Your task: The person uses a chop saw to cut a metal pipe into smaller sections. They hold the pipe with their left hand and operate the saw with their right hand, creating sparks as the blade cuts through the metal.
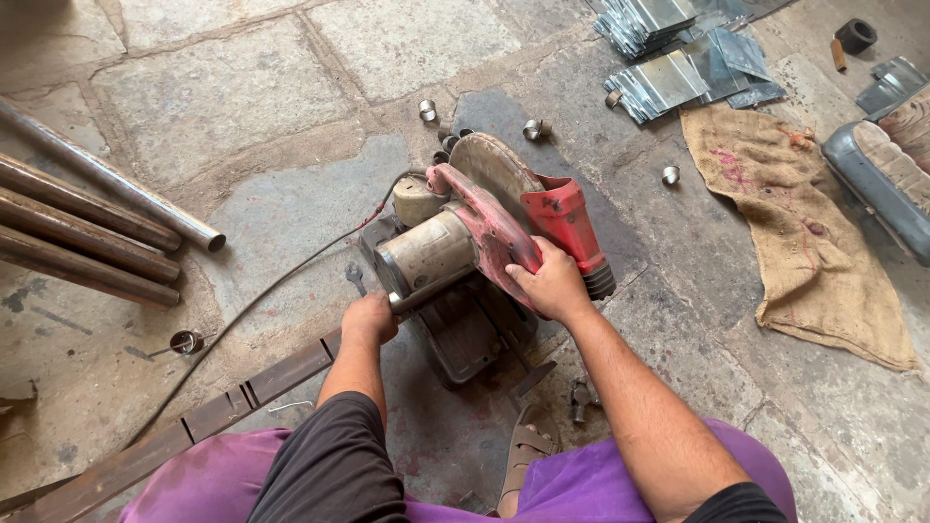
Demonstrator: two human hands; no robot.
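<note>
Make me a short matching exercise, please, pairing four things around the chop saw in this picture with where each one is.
Things:
1. right hand
2. left hand
3. burlap sack
4. round pipes

Places:
A. on the long flat bar beside the saw
B. stacked on the floor at the left edge
C. on the red saw handle
D. spread on the floor to the right

Pairs: 1-C, 2-A, 3-D, 4-B

The stone floor [242, 87] carries a chop saw [475, 252] — rusty pipes [87, 232] lie to its left, a burlap sack [794, 232] to its right, folded metal sheets [678, 58] beyond it.
</note>
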